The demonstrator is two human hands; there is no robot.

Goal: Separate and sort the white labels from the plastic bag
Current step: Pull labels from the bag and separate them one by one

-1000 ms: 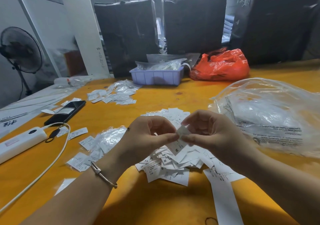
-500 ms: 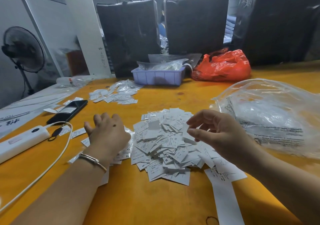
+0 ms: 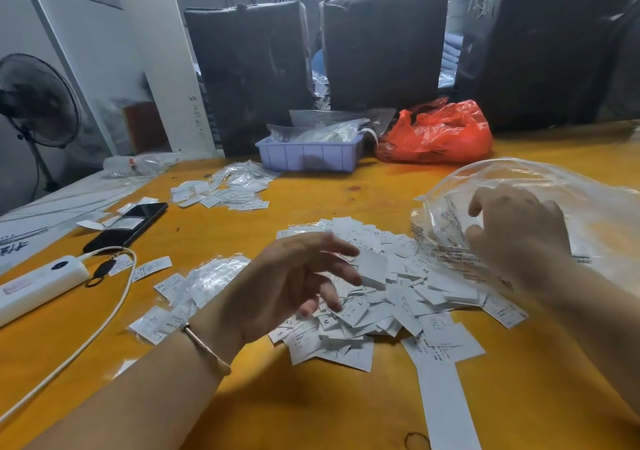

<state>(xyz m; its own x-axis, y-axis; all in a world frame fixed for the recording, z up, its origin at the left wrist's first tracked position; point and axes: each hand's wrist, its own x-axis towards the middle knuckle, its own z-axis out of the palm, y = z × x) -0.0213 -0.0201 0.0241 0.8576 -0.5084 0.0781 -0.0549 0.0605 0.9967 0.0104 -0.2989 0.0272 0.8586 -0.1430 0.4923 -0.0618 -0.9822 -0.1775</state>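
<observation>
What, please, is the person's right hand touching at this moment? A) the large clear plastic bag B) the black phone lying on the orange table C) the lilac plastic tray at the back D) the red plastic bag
A: the right hand rests with curled fingers on the large clear plastic bag at the right of the orange table, beside the pile of white labels.

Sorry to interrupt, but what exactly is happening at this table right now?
A person is sorting white labels heaped on the orange table. The right hand reaches onto the clear plastic bag, fingers curled against it. The left hand hovers open over the heap, holding nothing. Smaller label batches lie farther off.
</observation>
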